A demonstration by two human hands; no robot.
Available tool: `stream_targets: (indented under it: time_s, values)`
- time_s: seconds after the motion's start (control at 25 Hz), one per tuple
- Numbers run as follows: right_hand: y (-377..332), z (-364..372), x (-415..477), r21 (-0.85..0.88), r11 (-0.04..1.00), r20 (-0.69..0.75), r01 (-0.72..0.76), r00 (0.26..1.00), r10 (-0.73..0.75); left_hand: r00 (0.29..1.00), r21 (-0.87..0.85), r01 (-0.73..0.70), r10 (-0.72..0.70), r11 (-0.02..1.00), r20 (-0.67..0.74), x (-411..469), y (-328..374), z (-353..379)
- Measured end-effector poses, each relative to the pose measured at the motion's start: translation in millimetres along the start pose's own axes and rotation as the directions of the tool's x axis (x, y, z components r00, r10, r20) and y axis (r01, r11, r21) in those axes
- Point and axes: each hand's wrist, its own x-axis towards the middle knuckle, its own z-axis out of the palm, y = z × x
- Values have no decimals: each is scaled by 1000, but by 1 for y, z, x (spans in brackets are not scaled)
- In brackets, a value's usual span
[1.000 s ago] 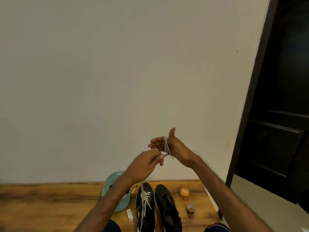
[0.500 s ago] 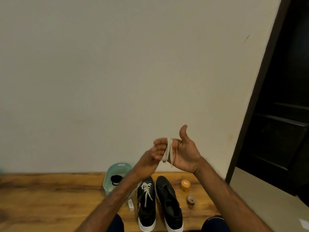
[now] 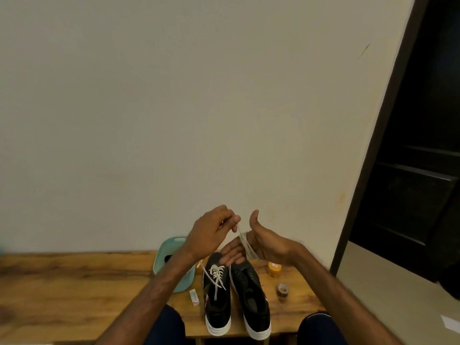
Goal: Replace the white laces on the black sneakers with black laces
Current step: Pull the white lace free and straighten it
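The left hand [image 3: 207,235] pinches one end of a loose white lace [image 3: 246,245] between thumb and curled fingers. The lace runs down from there and is looped around the right hand [image 3: 268,245], which is spread flat with its thumb up and fingers straight.

Just below both hands, two black sneakers stand side by side on the wooden surface [image 3: 74,282]. The laced sneaker [image 3: 216,302], under the left hand, carries a white lace. The unlaced sneaker [image 3: 254,302], under the right hand, shows bare eyelets.

A teal tub [image 3: 161,257] sits behind the left forearm, and an orange jar [image 3: 273,269] sits under the right wrist.

Left hand [image 3: 209,234] drew white lace [image 3: 243,239] end up, away from right hand [image 3: 266,245]
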Motion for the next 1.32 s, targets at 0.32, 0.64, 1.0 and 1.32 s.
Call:
stream_targets:
  time_s: [0.32, 0.64, 1.0, 1.32]
  values:
    - [-37, -15, -1, 402, 850, 32, 340, 923, -384, 977, -326, 202, -166, 924, 136, -11, 4, 22]
    - [9, -13, 4, 25, 997, -61, 71, 996, -69, 963, 192, -126, 74, 973, 258, -20, 3, -4]
    - [2, -8, -1, 424, 885, 157, 193, 947, -282, 967, -640, 230, -97, 733, 235, -16, 1, 35]
    - [30, -4, 1, 517, 808, -239, 284, 954, -182, 917, -597, 389, -360, 702, 174, -54, -6, 91]
